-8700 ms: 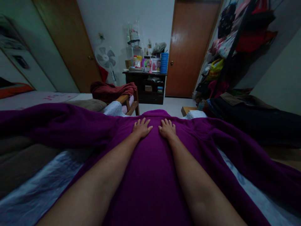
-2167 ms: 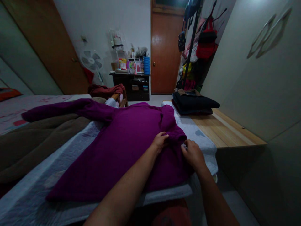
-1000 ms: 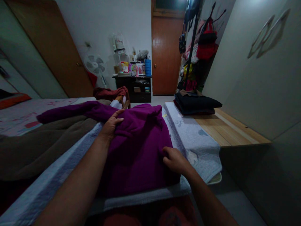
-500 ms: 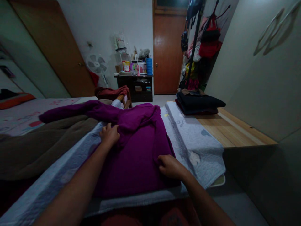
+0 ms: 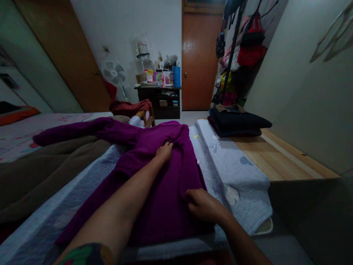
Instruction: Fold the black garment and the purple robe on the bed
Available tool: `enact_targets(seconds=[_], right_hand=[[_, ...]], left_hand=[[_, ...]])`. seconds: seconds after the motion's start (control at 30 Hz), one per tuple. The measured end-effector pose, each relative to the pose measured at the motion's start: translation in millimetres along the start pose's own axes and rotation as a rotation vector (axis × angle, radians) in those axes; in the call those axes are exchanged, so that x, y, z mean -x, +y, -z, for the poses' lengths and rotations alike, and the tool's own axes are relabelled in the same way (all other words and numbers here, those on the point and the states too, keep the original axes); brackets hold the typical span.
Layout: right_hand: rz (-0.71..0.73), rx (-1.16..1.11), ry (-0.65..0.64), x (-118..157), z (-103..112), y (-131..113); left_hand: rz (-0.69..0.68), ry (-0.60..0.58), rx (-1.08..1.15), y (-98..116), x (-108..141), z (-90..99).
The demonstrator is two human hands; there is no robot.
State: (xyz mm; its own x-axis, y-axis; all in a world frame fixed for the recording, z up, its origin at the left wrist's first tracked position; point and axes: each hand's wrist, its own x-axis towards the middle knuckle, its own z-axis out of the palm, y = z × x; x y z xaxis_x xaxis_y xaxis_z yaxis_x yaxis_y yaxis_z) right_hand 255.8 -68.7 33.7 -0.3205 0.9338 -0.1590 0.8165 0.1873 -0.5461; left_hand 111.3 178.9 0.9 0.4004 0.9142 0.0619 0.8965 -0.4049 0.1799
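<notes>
A purple garment (image 5: 162,191) lies spread over the quilted bedding in front of me, one sleeve (image 5: 71,132) stretched out to the left across a brown blanket. My left hand (image 5: 164,150) rests on the upper middle of the garment, its fingers bent against a fold of the cloth. Near the garment's lower right side, my right hand (image 5: 200,202) is closed on the purple fabric. A small zipper pull (image 5: 198,162) shows along the right edge.
Folded dark clothes (image 5: 238,119) are stacked at the right, on the wooden board (image 5: 267,156) and pale quilt (image 5: 234,165). The brown blanket (image 5: 46,169) lies left. A reddish cloth (image 5: 129,107) hangs over a wooden chair ahead. A white cabinet stands at far right.
My left hand has moved right and forward, from the garment's left side to its upper middle. More purple cloth now spreads at the lower left. My right hand stays at the right side.
</notes>
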Motion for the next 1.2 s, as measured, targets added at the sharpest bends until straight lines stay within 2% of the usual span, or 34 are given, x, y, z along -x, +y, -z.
enact_targets(seconds=[0.27,0.4,0.5,0.6,0.63,0.77,0.8,0.9,1.0,1.07,1.13,1.2], right_hand=[[0.024,-0.051,-0.018,-1,5,4],[0.045,-0.102,-0.028,0,13,5],[0.075,-0.141,-0.039,-2,16,4],[0.121,-0.201,-0.057,-7,10,1],[0.140,-0.216,-0.060,-10,5,0],[0.171,-0.198,-0.035,-15,-18,-5],[0.168,-0.190,-0.017,-14,-22,-6],[0.214,-0.257,0.048,-10,-27,-9],[0.301,-0.426,0.173,-5,-25,-4],[0.260,-0.426,0.342,-3,-27,6],[0.137,-0.276,0.507,-2,-35,17],[0.016,-0.093,0.556,-2,-47,27]], left_hand=[[0.193,0.040,-0.012,0,-36,-15.6],[0.208,0.084,-0.001,-8,-46,-9.6],[0.206,0.164,0.006,-19,-53,-0.9],[0.179,0.280,-0.019,-31,-56,3.8],[0.173,0.281,-0.032,-35,-55,4.0],[0.172,0.065,-0.016,-34,-40,0.5],[0.167,0.050,0.003,-30,-34,-0.8],[0.200,0.126,0.109,-11,-13,-5.7],[0.326,0.039,0.313,6,6,-12.4],[0.362,-0.024,0.470,12,18,-16.8],[0.327,-0.066,0.675,15,31,-20.0],[0.243,-0.132,0.911,17,46,-21.6]])
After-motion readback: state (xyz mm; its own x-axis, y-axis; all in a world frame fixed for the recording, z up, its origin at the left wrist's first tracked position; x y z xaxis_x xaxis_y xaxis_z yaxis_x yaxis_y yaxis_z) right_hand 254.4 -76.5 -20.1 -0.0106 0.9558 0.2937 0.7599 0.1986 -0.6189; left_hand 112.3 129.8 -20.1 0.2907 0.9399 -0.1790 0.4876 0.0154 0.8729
